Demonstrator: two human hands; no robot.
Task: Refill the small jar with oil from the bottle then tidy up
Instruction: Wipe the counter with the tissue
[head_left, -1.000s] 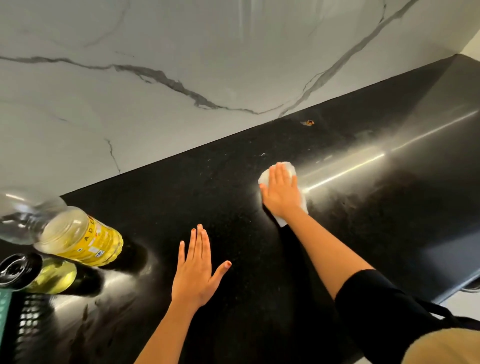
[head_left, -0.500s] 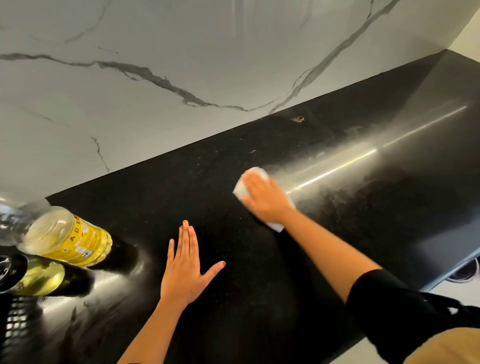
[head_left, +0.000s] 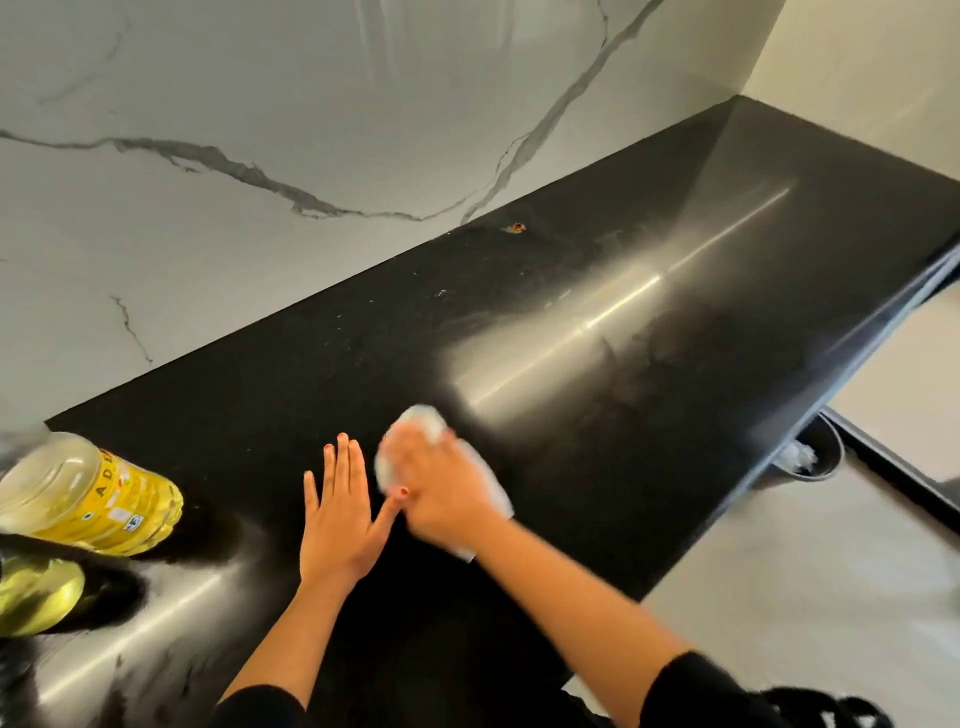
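In the head view, the left hand (head_left: 337, 512) lies flat and released on the black countertop (head_left: 597, 395), fingers straight. Just beside it, the blurred right hand (head_left: 441, 493) presses from above on a white cloth (head_left: 420, 420), without clenching it. The oil bottle (head_left: 98, 499) with yellow label is at the left edge, and the small jar (head_left: 41, 592) of oil is near it, partly cut off

Black sleeves (head_left: 696, 696) above both elbows, bare forearms (head_left: 561, 603), red-painted nails (head_left: 403, 491) on left hand (head_left: 337, 519)
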